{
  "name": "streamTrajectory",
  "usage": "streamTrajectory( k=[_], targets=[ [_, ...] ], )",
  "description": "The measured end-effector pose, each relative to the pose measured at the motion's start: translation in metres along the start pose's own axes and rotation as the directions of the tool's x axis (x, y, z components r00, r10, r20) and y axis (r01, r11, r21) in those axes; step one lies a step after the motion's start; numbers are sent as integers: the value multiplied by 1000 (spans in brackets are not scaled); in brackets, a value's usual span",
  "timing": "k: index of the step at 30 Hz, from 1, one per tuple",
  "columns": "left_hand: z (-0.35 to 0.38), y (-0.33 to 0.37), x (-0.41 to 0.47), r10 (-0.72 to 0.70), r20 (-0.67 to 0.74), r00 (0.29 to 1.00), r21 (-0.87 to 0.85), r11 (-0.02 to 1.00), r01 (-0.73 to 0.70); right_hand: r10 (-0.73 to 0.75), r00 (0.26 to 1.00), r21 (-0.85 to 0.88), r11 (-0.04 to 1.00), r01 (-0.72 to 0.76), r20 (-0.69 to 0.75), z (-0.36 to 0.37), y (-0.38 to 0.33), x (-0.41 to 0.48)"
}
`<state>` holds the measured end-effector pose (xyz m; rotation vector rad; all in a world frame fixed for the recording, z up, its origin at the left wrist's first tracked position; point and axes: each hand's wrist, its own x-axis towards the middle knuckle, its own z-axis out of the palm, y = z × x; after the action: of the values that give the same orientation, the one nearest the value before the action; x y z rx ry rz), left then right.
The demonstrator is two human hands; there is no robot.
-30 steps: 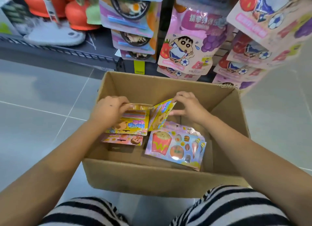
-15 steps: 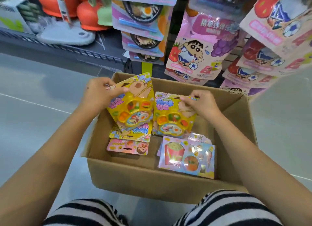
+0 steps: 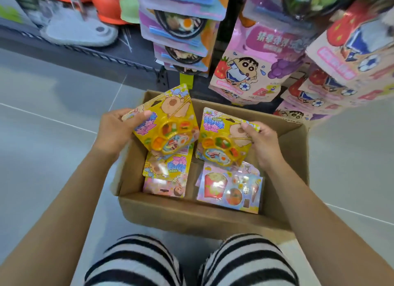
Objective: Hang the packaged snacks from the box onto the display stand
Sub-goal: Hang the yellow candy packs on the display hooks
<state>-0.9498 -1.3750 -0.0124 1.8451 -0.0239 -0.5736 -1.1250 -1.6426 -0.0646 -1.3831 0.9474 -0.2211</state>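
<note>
- Box (image 3: 191,213) on the floor at the knees; fries pack (image 3: 230,189) and others lie flat inside.
- Left hand (image 3: 115,134) grips a tilted yellow snack pack (image 3: 168,125) by its top corner, above the box.
- Right hand (image 3: 264,144) pinches a second yellow pack (image 3: 219,144), just beside the first.
- Step: pick-up done, hanging not begun.
- Next: lift to the display stand (image 3: 232,12), find a free hook, thread each hang hole.

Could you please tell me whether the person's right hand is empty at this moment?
No, the right hand pinches a yellow snack pack above the cardboard box.
</note>
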Motion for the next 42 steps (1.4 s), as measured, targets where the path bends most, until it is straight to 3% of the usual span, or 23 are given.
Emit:
streamTrajectory(
  k=[6,12,21,28,42],
  targets=[
    [-27,99,-72,-171,-63,983,-60,984,167,37,999,-161,986,-38,-10,-16,-109,-80],
    [-61,230,-146,-192,-139,972,-77,980,182,-17,1000,-184,983,15,-9,-33,-252,-159],
    [-96,445,-232,-120,-209,970,-174,981,84,-76,997,-112,991,78,21,-65,-467,-263],
    [-111,571,-274,-67,-198,978,-268,963,12,-224,973,-112,967,229,50,-93,-608,-312],
    [-132,712,-308,229,-245,942,-325,896,-302,-526,849,34,851,525,55,-113,-766,-360]
  ],
)
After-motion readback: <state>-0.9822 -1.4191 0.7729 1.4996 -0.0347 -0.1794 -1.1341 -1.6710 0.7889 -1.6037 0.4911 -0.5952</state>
